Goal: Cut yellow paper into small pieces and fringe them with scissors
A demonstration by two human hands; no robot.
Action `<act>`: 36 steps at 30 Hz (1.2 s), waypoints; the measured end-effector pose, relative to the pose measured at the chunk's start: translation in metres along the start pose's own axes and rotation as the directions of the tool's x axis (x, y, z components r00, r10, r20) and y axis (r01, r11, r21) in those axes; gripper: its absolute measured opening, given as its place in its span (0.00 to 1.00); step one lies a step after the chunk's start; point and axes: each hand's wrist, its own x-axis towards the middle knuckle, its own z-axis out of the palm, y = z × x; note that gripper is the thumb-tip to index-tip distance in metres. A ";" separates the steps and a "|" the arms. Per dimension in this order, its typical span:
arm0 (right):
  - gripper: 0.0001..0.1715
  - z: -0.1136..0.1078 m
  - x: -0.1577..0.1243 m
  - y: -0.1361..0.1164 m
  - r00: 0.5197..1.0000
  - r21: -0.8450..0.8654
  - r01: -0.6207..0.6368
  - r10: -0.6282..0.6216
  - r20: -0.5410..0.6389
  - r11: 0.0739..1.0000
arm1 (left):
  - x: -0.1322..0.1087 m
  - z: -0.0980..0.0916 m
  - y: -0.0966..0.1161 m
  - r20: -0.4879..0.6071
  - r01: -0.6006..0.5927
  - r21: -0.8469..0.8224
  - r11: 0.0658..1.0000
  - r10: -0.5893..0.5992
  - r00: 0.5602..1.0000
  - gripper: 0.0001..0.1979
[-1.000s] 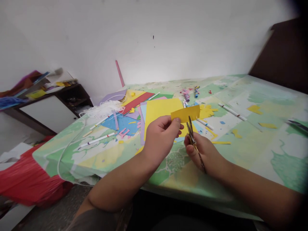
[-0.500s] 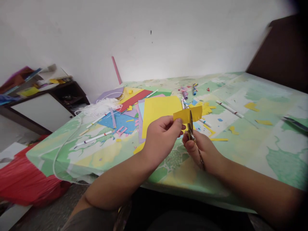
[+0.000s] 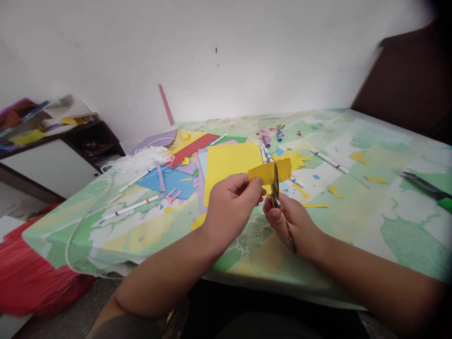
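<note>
Here's the strip (image 3: pixel 261 175), yellow and slightly bent, held up in the air above the near middle of the table, and the scissors (image 3: pixel 277 202) are right on it, one blade upright across its near face! How wide the blades stand apart, I cannot tell. The left hand (image 3: pixel 231 200) pinches the strip's left end, thumb flat on the near side, fingers curled behind. Over on the right hand (image 3: pixel 296 223), thumb and fingers wrap the scissors' handles; the fingers farther round are hidden.

Just behind, a yellow sheet (image 3: pixel 229 162) tops a pile of coloured paper. Left of that, a blue sheet (image 3: pixel 165 183), then red card (image 3: pixel 192 149) slanting away, and a loose tangle of white string (image 3: pixel 143 161). Out to the right, yellow scraps (image 3: pixel 359 157) dot the patterned cloth (image 3: pixel 406 235), a white marker (image 3: pixel 330 161) lies among them, and a green-handled blade (image 3: pixel 423 184) sits near the edge of view. Farther left: a cabinet (image 3: pixel 49 167), with a red bag (image 3: pixel 35 278) below!
</note>
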 end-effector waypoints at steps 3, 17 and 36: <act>0.31 0.001 -0.001 0.001 1.000 0.004 -0.009 0.009 -0.003 1.000 | 0.000 0.000 0.000 0.002 0.007 0.006 1.000 -0.007 1.000 0.14; 0.32 0.000 0.001 0.001 0.998 -0.041 -0.068 0.068 -0.004 0.997 | -0.001 0.001 0.002 -0.014 0.038 -0.113 0.993 -0.040 0.999 0.12; 0.33 0.001 0.000 -0.001 0.998 -0.074 -0.044 0.048 0.048 0.996 | 0.001 -0.001 0.003 -0.109 0.034 -0.093 0.995 -0.044 0.993 0.14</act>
